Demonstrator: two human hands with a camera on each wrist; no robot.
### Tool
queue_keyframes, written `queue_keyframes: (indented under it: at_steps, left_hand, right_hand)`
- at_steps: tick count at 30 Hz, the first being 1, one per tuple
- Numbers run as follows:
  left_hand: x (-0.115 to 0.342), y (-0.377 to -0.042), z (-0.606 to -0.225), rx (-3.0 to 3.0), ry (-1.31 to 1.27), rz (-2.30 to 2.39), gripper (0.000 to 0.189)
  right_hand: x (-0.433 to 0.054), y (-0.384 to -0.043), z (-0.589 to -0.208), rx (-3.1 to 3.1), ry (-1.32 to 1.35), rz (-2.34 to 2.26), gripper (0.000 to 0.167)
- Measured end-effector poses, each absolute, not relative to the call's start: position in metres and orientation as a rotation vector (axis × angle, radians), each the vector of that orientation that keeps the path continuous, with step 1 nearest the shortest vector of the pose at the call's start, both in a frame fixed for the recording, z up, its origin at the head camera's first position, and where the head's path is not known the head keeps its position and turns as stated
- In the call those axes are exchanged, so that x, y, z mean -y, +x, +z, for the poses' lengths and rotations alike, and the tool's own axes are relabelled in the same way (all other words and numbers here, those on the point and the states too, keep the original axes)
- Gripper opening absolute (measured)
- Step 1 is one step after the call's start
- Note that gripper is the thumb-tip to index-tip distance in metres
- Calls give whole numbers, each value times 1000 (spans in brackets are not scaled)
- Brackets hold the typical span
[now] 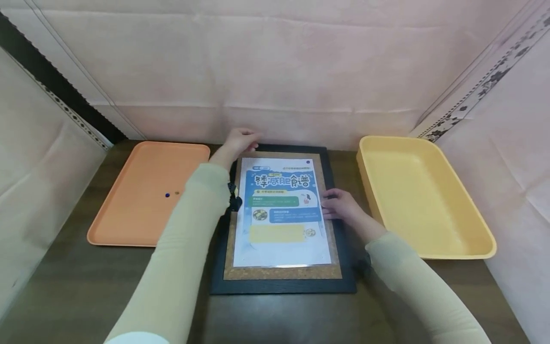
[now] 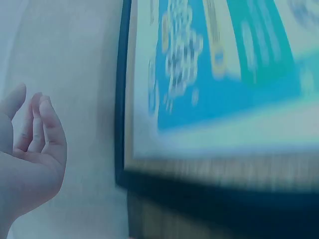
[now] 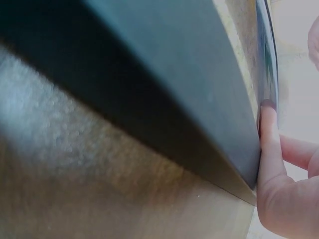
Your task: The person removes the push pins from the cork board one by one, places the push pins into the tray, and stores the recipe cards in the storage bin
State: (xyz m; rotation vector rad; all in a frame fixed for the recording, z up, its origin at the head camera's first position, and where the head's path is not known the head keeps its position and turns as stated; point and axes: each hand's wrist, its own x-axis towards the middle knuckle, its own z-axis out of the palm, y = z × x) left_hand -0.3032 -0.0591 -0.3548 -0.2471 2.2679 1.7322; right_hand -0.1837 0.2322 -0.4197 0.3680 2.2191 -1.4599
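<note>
A printed sheet (image 1: 281, 248) with blue, green and yellow blocks lies on a cork board (image 1: 283, 274) in a dark frame (image 1: 283, 286). My left hand (image 1: 242, 142) is over the frame's top left corner. In the left wrist view, the left hand (image 2: 40, 144) has its fingers loosely bent, thumb apart, and nothing shows between them. My right hand (image 1: 341, 206) reaches in from the right side, fingertips at the sheet's right edge. In the right wrist view, a straight finger (image 3: 269, 139) touches that edge. A small dark dot (image 1: 308, 162) marks the sheet's top right corner.
To the left lies a flat orange tray (image 1: 129, 205) bearing a tiny blue piece (image 1: 167, 195) and a tiny brownish piece (image 1: 177, 193). A deeper yellow tray (image 1: 421, 200) stands at the right. Pale cloth walls (image 1: 275, 71) enclose the dark wooden table (image 1: 283, 320).
</note>
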Motion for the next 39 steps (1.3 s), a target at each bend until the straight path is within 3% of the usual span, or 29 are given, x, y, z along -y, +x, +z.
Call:
queue_keyframes:
  at_steps: [10, 18, 27, 39]
  left_hand:
    - [-10, -308, -373, -2147, -132, 1805, 34]
    - [-43, -306, -392, -2196, -46, 1587, 38]
    - [-61, -310, -422, -2344, 47, 1361, 38]
    - [-81, -306, -418, -2646, 171, 987, 26]
  right_hand:
    - [-233, -185, -423, -2223, 369, -1474, 39]
    - [-234, -185, -422, -2238, 398, -1475, 40]
    - [-229, -183, -425, -2212, 385, -1499, 36]
    - [-231, -185, -427, -2219, 397, -1511, 34]
